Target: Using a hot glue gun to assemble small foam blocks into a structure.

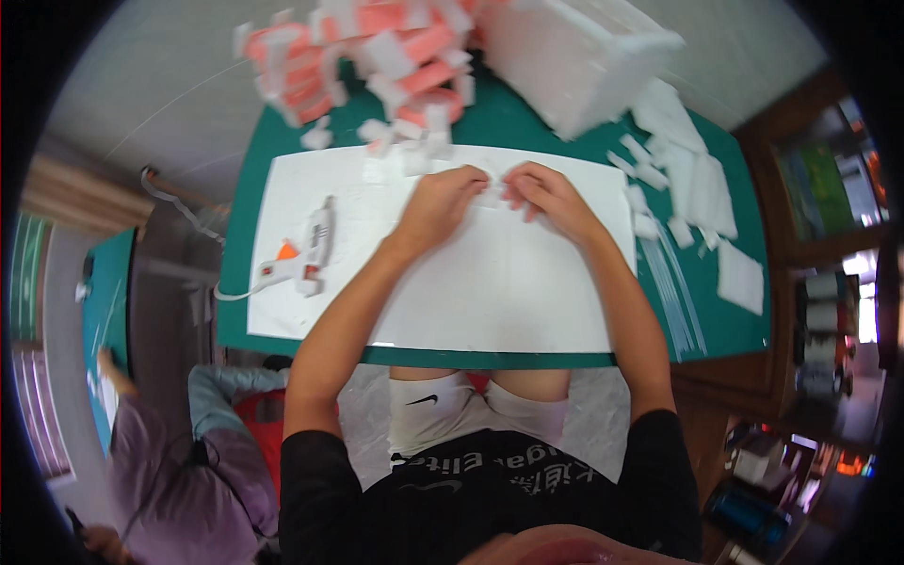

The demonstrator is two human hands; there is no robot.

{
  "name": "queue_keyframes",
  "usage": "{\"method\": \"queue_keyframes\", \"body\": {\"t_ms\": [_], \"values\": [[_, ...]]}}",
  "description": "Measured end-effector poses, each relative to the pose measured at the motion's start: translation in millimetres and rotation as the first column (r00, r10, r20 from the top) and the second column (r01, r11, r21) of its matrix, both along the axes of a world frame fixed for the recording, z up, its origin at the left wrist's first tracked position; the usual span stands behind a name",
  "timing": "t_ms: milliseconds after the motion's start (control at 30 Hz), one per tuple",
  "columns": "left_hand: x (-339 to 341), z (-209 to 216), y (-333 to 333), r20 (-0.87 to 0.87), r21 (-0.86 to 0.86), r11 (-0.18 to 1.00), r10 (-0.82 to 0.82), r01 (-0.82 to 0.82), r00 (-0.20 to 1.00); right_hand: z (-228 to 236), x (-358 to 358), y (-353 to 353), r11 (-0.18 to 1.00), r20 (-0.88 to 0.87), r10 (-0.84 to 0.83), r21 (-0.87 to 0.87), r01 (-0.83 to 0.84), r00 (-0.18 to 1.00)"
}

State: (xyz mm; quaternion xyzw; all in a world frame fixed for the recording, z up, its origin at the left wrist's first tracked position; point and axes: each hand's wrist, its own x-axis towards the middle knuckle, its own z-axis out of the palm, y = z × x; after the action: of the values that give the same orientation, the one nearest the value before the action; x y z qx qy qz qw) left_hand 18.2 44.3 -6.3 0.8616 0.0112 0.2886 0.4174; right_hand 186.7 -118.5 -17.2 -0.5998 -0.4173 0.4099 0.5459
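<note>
Over the far part of a white board [490, 301], my two hands face each other, a short gap apart. My left hand [443, 205] is closed in a pinch at the edge of a small whitish piece [489, 196], which looks like foam; it barely stands out against the board. My right hand [554, 200] has its fingers curled in toward the same spot, and whatever they hold is hidden or too small to name. On the board left of my left arm lies a white hot glue gun [320, 235] with an orange trigger, its cord running off to the left.
Pink-and-white foam pieces [405, 61] are heaped at the far side beside a large white foam block [574, 61]. White foam sheets [692, 179] and clear glue sticks [673, 287] lie right on the green table [744, 325]. Another person [188, 471] sits at the left near another green table.
</note>
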Motion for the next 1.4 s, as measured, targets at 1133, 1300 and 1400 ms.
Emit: {"method": "queue_keyframes", "body": {"t_ms": [1133,1300,1400], "values": [[4.9,16.6,-20.3,0.055,0.293,0.956,-0.002,-0.014,0.998,9.8,-1.2,-4.6,1.0,-0.02,-0.014,0.01,0.015,1.0],[5.8,15.5,-18.3,0.021,0.308,0.951,-0.019,0.012,1.0,11.9,0.1,-5.4,0.999,0.001,0.005,-0.042,-0.005,1.0],[4.2,16.2,-18.2,-0.01,0.283,0.959,0.001,0.002,1.0,12.2,-0.4,-5.9,0.999,0.015,0.003,-0.04,-0.003,1.0]]}}
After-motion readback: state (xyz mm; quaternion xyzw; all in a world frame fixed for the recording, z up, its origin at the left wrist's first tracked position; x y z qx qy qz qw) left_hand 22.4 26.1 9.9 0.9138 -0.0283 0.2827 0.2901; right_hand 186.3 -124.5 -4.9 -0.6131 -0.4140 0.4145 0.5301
